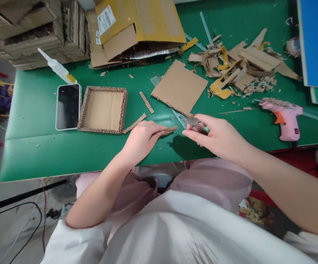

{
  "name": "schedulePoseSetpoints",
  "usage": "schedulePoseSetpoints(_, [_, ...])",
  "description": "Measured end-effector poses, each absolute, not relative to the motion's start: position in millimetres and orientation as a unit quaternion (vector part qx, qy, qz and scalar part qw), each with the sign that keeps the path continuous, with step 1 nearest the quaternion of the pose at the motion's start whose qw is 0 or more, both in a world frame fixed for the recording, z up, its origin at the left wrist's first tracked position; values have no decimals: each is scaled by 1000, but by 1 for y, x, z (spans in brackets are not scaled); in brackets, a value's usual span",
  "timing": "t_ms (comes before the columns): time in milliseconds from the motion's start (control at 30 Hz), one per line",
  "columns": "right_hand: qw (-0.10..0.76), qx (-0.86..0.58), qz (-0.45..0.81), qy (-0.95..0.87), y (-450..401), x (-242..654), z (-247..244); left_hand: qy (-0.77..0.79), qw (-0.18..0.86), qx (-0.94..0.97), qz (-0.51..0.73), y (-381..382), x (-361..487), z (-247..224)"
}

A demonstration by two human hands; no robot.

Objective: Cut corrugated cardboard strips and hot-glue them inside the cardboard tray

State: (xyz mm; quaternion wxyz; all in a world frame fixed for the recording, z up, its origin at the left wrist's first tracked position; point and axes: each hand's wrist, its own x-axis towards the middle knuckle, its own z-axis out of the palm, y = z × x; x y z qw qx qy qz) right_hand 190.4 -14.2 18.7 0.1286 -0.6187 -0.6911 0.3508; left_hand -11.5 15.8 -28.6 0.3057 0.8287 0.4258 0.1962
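Note:
My left hand [145,139] is closed on a narrow cardboard strip [170,130], whose end sticks out past the fingertips above the green table. Just to the right, my right hand [216,134] grips a flat grey metal blade-like tool [196,124] with a bit of green at its end; its exact kind is partly hidden by the fingers. A square cardboard sheet [180,88] lies beyond the hands, over a clear greenish set square [179,116]. Two loose strips, one ridged [146,102] and one plain [135,123], lie left of it. A shallow cardboard tray [124,110] rests further left.
A phone [68,106] and a white glue bottle [58,69] are at the left. Cardboard scraps [238,66] heap at the back right, near a pink glue gun [288,117]. A yellow-taped box [148,22] and stacked cardboard [35,33] stand behind.

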Motion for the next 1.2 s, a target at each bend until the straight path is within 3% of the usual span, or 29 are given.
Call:
schedulePoseSetpoints(167, [-22,-572,245,-782,-9,197,7,474,86,851,208,6,-20,-42])
schedulePoseSetpoints(333, [-153,-518,155,-827,-5,187,2,426,-11,881,205,-29,-36,-49])
schedulePoseSetpoints(533, [-205,-442,48,-872,10,159,16,412,-31,890,192,-40,-39,-63])
schedulePoseSetpoints(1200, [-282,-348,58,-892,28,123,16,443,6,883,157,-42,-39,-59])
